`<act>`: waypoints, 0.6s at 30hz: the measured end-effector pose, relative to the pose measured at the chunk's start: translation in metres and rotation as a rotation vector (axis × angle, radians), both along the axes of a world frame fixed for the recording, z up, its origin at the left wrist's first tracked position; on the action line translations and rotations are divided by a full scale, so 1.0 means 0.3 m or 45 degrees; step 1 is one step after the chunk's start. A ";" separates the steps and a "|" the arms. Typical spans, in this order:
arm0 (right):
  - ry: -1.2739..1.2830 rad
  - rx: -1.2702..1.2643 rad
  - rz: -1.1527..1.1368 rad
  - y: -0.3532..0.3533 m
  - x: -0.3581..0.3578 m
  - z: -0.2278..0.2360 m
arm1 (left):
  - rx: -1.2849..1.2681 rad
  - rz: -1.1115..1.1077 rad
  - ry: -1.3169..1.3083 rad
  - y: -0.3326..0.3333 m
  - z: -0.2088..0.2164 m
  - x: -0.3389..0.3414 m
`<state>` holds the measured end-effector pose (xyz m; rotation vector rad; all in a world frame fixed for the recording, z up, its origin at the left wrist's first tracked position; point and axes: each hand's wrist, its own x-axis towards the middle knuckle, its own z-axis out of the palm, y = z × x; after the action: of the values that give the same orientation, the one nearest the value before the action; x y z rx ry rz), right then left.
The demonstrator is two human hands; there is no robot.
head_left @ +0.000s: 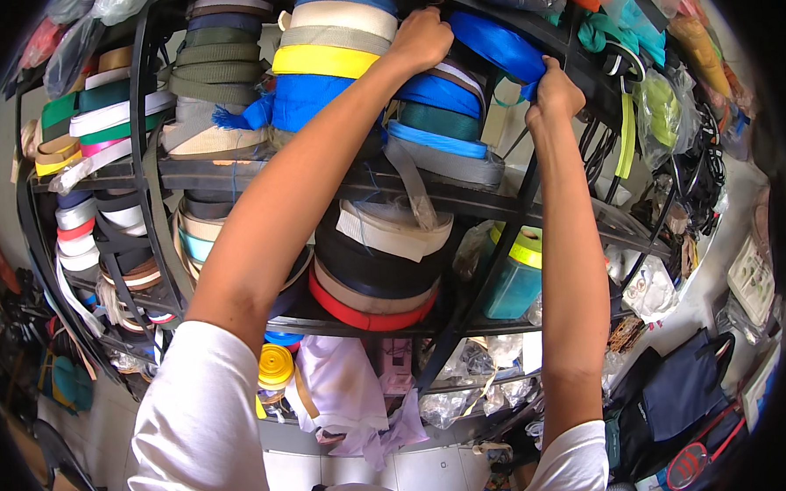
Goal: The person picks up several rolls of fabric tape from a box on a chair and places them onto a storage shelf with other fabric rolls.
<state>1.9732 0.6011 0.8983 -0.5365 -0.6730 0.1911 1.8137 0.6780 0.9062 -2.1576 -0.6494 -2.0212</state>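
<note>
Both arms reach up to the top tier of a black metal shelf [320, 180]. My right hand [555, 92] is closed on the lower right edge of a bright blue roll of webbing [498, 46], which is tilted. My left hand [421, 41] is closed, its fingers curled, to the left of that roll; what they hold, if anything, is hidden. Beside it stands a stack with a yellow roll [325, 61] and a wide blue roll [303, 100]. Below the tilted roll, a dark green roll [440, 120] and a grey roll [446, 161] lie stacked.
Below sit a black roll [376, 259] and a red roll [370, 313]. A teal container with a yellow lid [514, 275] stands behind a shelf post. Olive rolls [219, 73] fill the left. Plastic bags [664, 115] hang at right, above a dark bag [680, 386].
</note>
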 end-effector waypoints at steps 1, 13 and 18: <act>0.003 0.029 -0.016 0.003 0.009 -0.007 | -0.075 -0.083 0.085 0.012 0.008 0.007; 0.241 0.047 -0.426 0.057 -0.052 0.006 | 0.083 -0.097 0.133 0.068 -0.039 0.013; 0.241 -0.021 -0.179 -0.002 -0.094 0.050 | 0.166 -0.160 0.072 0.100 -0.044 -0.010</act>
<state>1.9449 0.6005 0.9131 -0.5717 -0.4483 0.1138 1.8108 0.7080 0.8931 -2.2202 -0.3720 -1.9920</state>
